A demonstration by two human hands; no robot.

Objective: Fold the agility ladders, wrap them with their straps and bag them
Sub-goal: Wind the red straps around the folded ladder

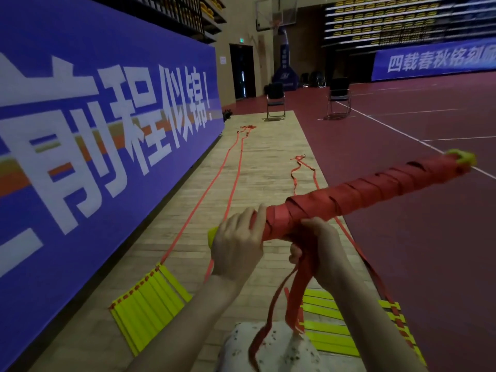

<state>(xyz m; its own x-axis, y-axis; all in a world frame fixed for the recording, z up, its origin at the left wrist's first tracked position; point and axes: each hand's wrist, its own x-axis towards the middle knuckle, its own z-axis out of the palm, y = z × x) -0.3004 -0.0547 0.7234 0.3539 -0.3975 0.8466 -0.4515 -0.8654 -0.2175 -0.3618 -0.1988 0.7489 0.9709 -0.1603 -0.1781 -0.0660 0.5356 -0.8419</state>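
Two hands hold one folded ladder bundle [362, 194], wound in red strap and raised slanting above the floor. The left hand [237, 245] is curled round its near yellow end. The right hand [316, 248] grips the bundle from below, with loose strap [284, 302] hanging from it. Two more folded yellow ladders [150, 304] lie on the wooden floor [268, 162], their straps stretched out beside a blue banner [94, 116].

We see a blue banner [107, 116] along the left wall, two folding chairs [276, 102] on the floor, and a basketball hoop [276, 21] beyond.
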